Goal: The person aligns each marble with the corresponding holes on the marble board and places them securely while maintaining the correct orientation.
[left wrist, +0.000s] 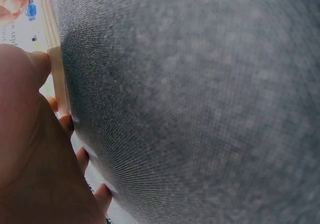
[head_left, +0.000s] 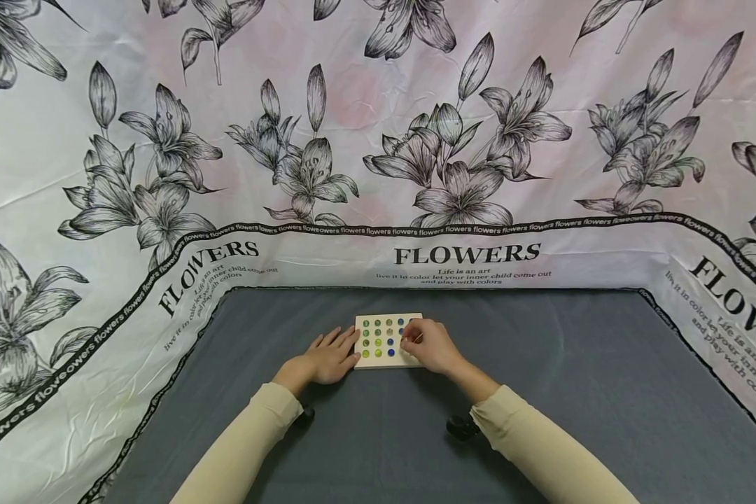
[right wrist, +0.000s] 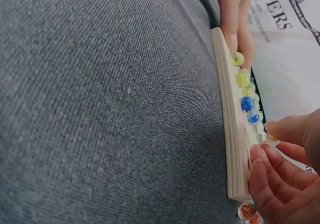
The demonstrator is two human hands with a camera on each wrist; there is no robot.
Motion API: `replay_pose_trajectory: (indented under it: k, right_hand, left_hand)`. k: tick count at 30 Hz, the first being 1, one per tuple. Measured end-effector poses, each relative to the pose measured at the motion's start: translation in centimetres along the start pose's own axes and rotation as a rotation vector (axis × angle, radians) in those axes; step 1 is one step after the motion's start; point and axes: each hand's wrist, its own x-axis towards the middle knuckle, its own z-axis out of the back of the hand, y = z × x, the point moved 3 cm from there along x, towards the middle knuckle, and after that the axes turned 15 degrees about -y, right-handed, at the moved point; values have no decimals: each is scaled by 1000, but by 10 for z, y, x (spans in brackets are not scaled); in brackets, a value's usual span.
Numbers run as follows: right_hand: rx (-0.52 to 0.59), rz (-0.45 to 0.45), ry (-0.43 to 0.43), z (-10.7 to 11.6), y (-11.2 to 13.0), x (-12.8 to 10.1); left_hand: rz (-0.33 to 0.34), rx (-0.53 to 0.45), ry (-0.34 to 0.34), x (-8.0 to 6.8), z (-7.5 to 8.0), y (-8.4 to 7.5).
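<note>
A pale wooden board [head_left: 373,362] lies on the grey cloth, with glass marbles seated in rows: green and yellow ones at the left, blue ones [right wrist: 247,104] further right. My left hand [head_left: 329,358] lies flat beside the board's left end, its fingers fairly straight and spread. Its thumb touches the near left corner; the other fingertips reach down to the cloth in the left wrist view. Over the right part of the board, my right hand [head_left: 437,346] pinches a pale, clear marble [right wrist: 272,140] between thumb and fingertip. That hand hides the board's right columns in the head view.
Marbles with orange-red swirls [right wrist: 247,211] show past the board's right end in the right wrist view. A grey cloth [head_left: 378,434] covers the table. Behind it hangs a white flower-printed curtain [head_left: 327,259]. A black device [head_left: 463,427] sits at the right wrist.
</note>
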Motion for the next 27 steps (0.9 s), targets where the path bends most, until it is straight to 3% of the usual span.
replay_pose_trajectory:
  k: [8,27]
  right_hand:
    - [-67,7,-53,-4,2,1]
    - [-233,-43,-35,-9,12,3]
  left_hand:
    - [0,-13,4,-2,2,-2]
    - [-3,-18,-7,-3,2,-2]
